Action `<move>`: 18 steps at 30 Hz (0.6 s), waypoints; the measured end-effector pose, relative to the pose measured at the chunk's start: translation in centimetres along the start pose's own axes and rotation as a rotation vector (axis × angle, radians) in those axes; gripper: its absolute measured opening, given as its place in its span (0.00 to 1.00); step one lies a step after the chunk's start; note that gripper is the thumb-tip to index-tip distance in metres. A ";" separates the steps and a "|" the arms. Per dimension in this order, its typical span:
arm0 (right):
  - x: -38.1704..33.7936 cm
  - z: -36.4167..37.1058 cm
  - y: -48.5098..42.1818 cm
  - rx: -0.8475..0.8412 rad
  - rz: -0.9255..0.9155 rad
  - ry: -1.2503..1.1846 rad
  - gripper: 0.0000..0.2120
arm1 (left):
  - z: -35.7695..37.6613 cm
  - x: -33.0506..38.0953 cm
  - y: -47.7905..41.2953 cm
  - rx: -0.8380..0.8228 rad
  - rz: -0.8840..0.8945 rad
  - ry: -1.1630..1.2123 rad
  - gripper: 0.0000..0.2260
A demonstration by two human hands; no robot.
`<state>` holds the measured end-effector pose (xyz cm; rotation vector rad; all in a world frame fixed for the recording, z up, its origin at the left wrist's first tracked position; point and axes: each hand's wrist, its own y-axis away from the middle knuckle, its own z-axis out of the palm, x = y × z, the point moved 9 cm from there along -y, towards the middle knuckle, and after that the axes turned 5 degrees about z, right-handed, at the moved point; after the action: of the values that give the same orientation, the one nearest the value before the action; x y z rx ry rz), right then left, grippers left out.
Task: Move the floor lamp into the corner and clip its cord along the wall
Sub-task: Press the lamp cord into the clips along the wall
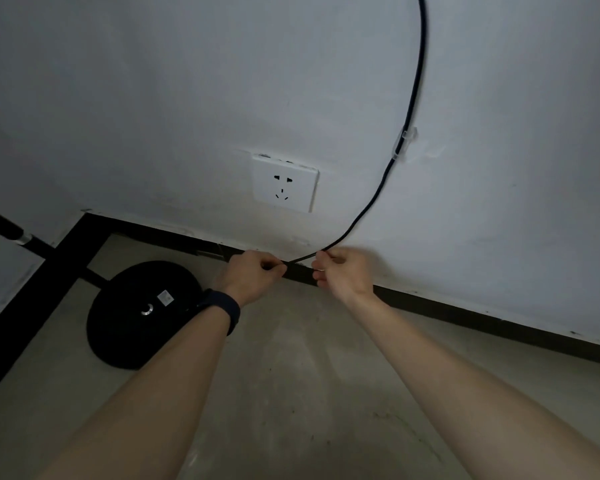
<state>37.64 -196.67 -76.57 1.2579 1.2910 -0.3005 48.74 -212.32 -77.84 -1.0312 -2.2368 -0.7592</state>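
The floor lamp's round black base (142, 317) rests on the floor in the corner at the left, and its black pole (6, 227) slants up out of view. A black cord (411, 98) runs down the white wall and passes through a clear clip (403, 143) stuck to the wall. Low by the dark baseboard, my left hand (253, 277) and my right hand (340, 273) both pinch the cord, a short stretch of it taut between them. A dark band sits on my left wrist.
A white wall socket (284, 183) sits left of the cord, above the baseboard (465, 311). A second wall meets this one at the left, forming the corner. The floor (291, 393) is bare grey concrete.
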 end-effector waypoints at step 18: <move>-0.1 0.6 -1.5 0.089 -0.087 -0.108 0.11 | 0.4 -2.0 -1.6 0.256 -0.157 0.446 0.04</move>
<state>36.81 -197.74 -77.38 1.2455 1.2527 -0.4864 48.46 -213.91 -79.91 -0.5090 -1.9722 -0.6682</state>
